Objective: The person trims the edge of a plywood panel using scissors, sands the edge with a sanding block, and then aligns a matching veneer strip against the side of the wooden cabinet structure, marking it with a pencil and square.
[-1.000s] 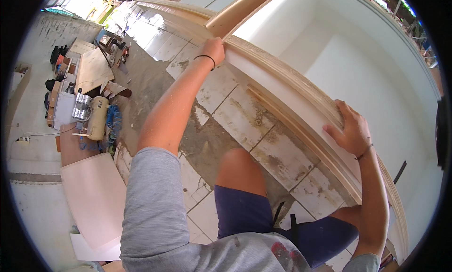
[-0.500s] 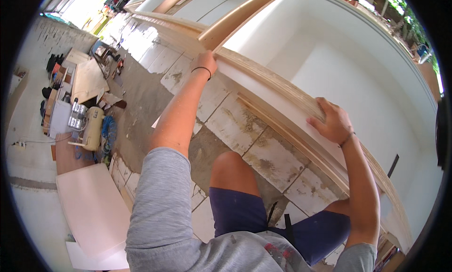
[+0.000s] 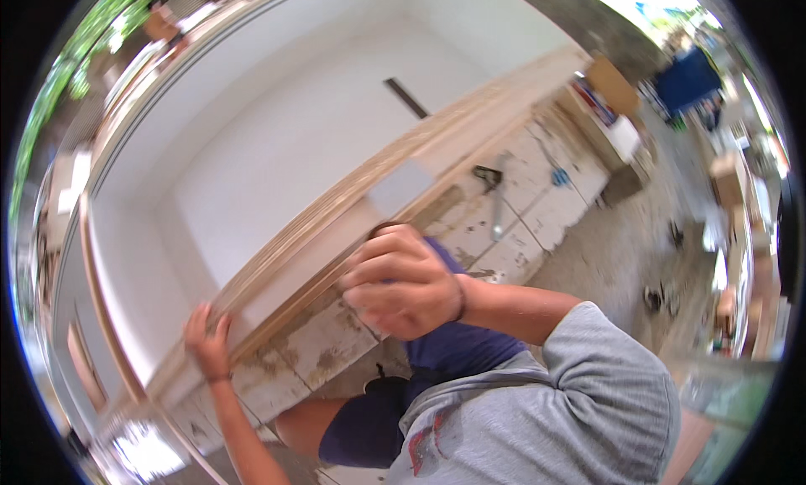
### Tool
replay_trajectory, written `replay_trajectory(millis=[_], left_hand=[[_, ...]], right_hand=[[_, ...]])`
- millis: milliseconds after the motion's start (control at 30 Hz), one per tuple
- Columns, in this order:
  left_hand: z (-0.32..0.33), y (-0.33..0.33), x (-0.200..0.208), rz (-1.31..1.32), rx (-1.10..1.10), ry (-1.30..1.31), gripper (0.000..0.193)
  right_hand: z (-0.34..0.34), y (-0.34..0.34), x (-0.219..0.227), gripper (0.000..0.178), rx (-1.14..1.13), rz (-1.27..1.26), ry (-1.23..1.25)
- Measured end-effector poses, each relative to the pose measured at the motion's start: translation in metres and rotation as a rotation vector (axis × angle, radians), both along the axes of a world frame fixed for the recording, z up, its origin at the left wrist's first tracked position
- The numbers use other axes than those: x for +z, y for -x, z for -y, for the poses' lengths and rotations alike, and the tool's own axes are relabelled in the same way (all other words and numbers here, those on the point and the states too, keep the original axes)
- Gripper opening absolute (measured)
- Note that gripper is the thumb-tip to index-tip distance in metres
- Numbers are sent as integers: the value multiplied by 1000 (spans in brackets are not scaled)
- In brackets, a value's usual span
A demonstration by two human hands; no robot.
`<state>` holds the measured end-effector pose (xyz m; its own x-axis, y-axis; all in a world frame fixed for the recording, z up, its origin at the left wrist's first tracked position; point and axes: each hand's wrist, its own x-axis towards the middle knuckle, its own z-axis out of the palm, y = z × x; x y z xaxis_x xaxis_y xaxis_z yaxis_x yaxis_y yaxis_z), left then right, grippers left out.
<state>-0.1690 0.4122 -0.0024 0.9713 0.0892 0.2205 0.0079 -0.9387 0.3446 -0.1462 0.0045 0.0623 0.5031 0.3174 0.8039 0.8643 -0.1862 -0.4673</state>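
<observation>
A large cabinet carcass with a white inside [image 3: 302, 132] lies open side up in front of me. Its near rim is a pale plywood edge [image 3: 327, 201]. My left hand [image 3: 208, 344] grips that edge near the left end, fingers over the top and thumb apart on the near side. My right hand [image 3: 403, 284], slightly blurred, is raised over my lap, apart from the edge. Its fingers are loosely bent, and I see nothing held in them. A dark narrow strip [image 3: 407, 97] shows inside the cabinet.
On the stained floor tiles to the right lie a black tool [image 3: 487, 178], a long metal tool [image 3: 498, 210] and a small blue item [image 3: 560, 177]. An open box [image 3: 617, 137] stands by the cabinet's far right end. Farther off is a blue chair-like object [image 3: 688, 80].
My view has swung to the right along the cabinet. My right hand has let go of the plywood edge and lifted over my lap. My left hand stays at the edge.
</observation>
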Motion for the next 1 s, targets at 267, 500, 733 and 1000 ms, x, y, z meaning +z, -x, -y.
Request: replay_trajectory(millis=[267,500,733,1000], left_hand=[[18,-10,10,-149,-59,-157,44],[31,-21,21,-204,30,-242,57],[73,-31,39,-312,31,-403,57],[81,-35,36,-370,210,-325,67]], right_hand=[[283,52,-297,20,-1316,-1079,-374],[314,19,-387,39,-1090,-1525,402],[285,47,-382,53,-901,-1241,692],[136,3,-156,39,-294,-220,197]])
